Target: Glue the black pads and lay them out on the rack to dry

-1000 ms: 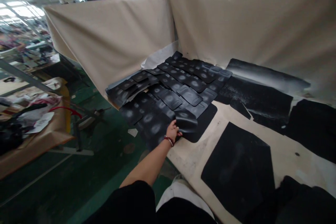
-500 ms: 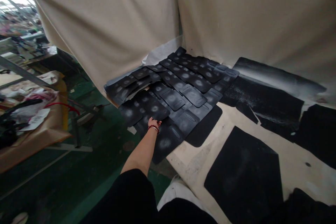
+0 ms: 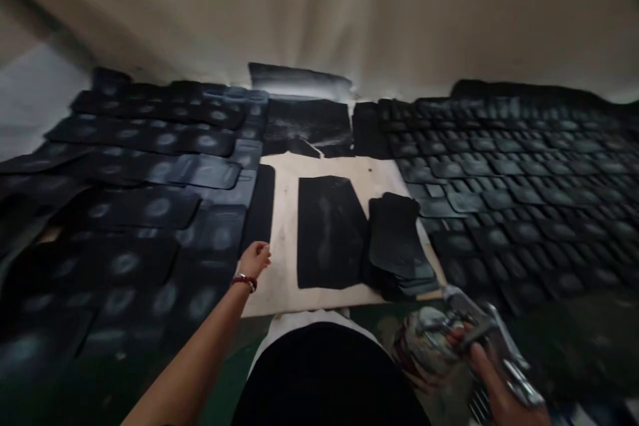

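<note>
Carries on one worktable (image 3: 284,213): one five-sided black panel (image 3: 329,233), mid-front; one stack of black pieces (image 3: 399,236), front right corner. Clamps one spray gun (image 3: 506,339) in the right hand (image 3: 492,376) beyond it. Extends the left hand (image 3: 255,258), curled, near the front left corner; cannot tell if together or apart.

The light is dim around me, and the beige curtain (image 3: 319,6) turns darker toward its upper corners, with soft shadows in its folds. The tabletop (image 3: 287,213) looks palest, while the metal spray gun (image 3: 499,329) gives small glares. Motion blurs my right hand (image 3: 482,354), and the dark panels (image 3: 124,263) look smeared and stretched near the edges.
</note>
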A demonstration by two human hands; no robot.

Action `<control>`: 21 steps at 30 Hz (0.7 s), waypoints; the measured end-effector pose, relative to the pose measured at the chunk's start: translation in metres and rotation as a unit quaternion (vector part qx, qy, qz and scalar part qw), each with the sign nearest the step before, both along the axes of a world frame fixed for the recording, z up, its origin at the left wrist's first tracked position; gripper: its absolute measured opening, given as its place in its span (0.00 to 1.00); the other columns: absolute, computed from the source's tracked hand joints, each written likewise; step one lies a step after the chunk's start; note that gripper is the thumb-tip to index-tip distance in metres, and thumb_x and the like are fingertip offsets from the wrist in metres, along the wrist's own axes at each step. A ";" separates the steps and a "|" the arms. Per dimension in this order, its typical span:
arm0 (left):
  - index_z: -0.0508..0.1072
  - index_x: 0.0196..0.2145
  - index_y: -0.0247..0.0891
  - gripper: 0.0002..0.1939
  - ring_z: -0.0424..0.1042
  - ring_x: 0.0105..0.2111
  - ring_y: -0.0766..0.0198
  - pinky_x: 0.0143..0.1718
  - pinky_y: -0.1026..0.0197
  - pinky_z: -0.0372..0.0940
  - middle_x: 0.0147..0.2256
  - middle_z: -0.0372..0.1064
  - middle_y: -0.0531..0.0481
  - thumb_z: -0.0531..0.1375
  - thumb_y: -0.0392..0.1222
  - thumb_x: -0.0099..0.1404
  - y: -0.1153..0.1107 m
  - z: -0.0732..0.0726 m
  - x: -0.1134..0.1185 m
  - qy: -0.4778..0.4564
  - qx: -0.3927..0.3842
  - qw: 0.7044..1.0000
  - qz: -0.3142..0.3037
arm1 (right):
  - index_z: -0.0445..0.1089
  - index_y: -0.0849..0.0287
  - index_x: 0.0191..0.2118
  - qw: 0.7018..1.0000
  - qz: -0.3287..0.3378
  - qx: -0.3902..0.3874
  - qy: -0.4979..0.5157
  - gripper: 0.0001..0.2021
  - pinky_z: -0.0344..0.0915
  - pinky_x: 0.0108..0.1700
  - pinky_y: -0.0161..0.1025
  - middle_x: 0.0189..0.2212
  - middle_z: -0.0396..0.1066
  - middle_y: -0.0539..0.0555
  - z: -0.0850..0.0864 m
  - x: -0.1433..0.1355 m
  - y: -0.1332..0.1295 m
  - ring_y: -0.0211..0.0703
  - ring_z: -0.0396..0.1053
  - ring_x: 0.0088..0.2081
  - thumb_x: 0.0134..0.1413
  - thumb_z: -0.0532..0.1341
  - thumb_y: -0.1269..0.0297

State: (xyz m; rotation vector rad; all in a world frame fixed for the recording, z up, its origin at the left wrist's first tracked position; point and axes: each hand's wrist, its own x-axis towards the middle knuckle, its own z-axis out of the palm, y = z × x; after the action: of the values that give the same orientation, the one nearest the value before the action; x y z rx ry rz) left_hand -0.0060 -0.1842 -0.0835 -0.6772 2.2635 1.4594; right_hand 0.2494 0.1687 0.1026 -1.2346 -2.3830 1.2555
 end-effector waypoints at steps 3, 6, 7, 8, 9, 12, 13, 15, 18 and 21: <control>0.67 0.31 0.35 0.03 0.69 0.20 0.70 0.20 0.71 0.60 0.26 0.68 0.52 0.57 0.37 0.62 0.127 0.001 0.012 -0.042 0.146 0.977 -0.152 | 0.75 0.55 0.40 0.995 -0.070 -0.066 0.000 0.18 0.67 0.49 0.40 0.42 0.74 0.53 -0.013 0.025 0.017 0.52 0.69 0.49 0.49 0.62 0.48; 0.65 0.29 0.35 0.10 0.68 0.17 0.71 0.17 0.71 0.58 0.23 0.67 0.52 0.58 0.45 0.63 0.222 0.014 0.028 -0.101 0.174 0.954 -0.224 | 0.76 0.58 0.39 0.988 -0.101 -0.115 0.034 0.19 0.66 0.52 0.40 0.42 0.74 0.54 -0.023 0.039 0.024 0.53 0.69 0.49 0.44 0.65 0.50; 0.63 0.28 0.36 0.12 0.66 0.15 0.71 0.16 0.71 0.57 0.21 0.65 0.53 0.57 0.46 0.63 0.242 0.018 0.032 -0.111 0.166 0.949 -0.245 | 0.76 0.58 0.38 0.986 -0.108 -0.117 0.043 0.19 0.66 0.52 0.40 0.41 0.75 0.55 -0.024 0.043 0.024 0.53 0.69 0.48 0.43 0.65 0.51; 0.62 0.27 0.36 0.12 0.65 0.13 0.70 0.15 0.71 0.56 0.18 0.63 0.55 0.57 0.46 0.64 0.258 0.022 0.035 -0.114 0.157 0.945 -0.265 | 0.76 0.58 0.38 0.985 -0.115 -0.119 0.049 0.18 0.66 0.51 0.40 0.40 0.75 0.55 -0.024 0.045 0.023 0.53 0.70 0.47 0.43 0.65 0.52; 0.61 0.26 0.37 0.12 0.64 0.12 0.71 0.14 0.71 0.55 0.16 0.61 0.56 0.56 0.44 0.64 0.268 0.026 0.038 -0.110 0.151 0.941 -0.282 | 0.76 0.58 0.37 0.983 -0.125 -0.122 0.052 0.17 0.67 0.50 0.40 0.39 0.75 0.55 -0.024 0.047 0.022 0.53 0.71 0.46 0.42 0.65 0.52; 0.58 0.26 0.37 0.11 0.63 0.11 0.71 0.13 0.72 0.55 0.15 0.62 0.56 0.54 0.38 0.65 0.282 0.034 0.046 -0.111 0.172 0.933 -0.295 | 0.77 0.60 0.34 0.979 -0.138 -0.138 0.057 0.16 0.70 0.45 0.41 0.34 0.76 0.56 -0.020 0.049 0.020 0.54 0.73 0.42 0.41 0.66 0.53; 0.58 0.26 0.37 0.10 0.64 0.12 0.71 0.14 0.72 0.56 0.16 0.63 0.55 0.53 0.37 0.66 0.284 0.036 0.049 -0.121 0.189 0.930 -0.291 | 0.76 0.60 0.34 0.979 -0.127 -0.145 0.065 0.16 0.70 0.45 0.41 0.34 0.76 0.57 -0.019 0.049 0.020 0.54 0.73 0.41 0.42 0.66 0.53; 0.58 0.27 0.37 0.09 0.65 0.13 0.71 0.15 0.72 0.57 0.17 0.65 0.54 0.52 0.34 0.66 0.286 0.039 0.056 -0.146 0.209 0.924 -0.286 | 0.76 0.60 0.34 0.979 -0.093 -0.165 0.080 0.16 0.70 0.46 0.41 0.34 0.76 0.56 -0.018 0.047 0.022 0.53 0.73 0.41 0.43 0.66 0.53; 0.57 0.27 0.37 0.09 0.65 0.13 0.71 0.15 0.72 0.57 0.17 0.66 0.54 0.52 0.34 0.66 0.289 0.040 0.065 -0.169 0.208 0.921 -0.281 | 0.76 0.58 0.33 0.976 -0.070 -0.184 0.095 0.16 0.70 0.44 0.41 0.33 0.75 0.56 -0.020 0.043 0.024 0.52 0.73 0.38 0.44 0.64 0.51; 0.56 0.28 0.38 0.09 0.64 0.12 0.71 0.14 0.72 0.54 0.16 0.66 0.54 0.52 0.36 0.67 0.290 0.038 0.068 -0.175 0.209 0.922 -0.275 | 0.76 0.59 0.35 0.976 -0.071 -0.184 0.089 0.17 0.71 0.43 0.41 0.36 0.76 0.57 -0.023 0.040 0.027 0.53 0.73 0.39 0.44 0.64 0.50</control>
State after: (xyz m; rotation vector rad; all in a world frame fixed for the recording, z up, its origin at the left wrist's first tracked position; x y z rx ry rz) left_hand 0.0621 0.1058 -0.0453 -0.1298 1.6083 1.3363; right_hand 0.2890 0.1958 0.0795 -1.2941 -1.9587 1.7329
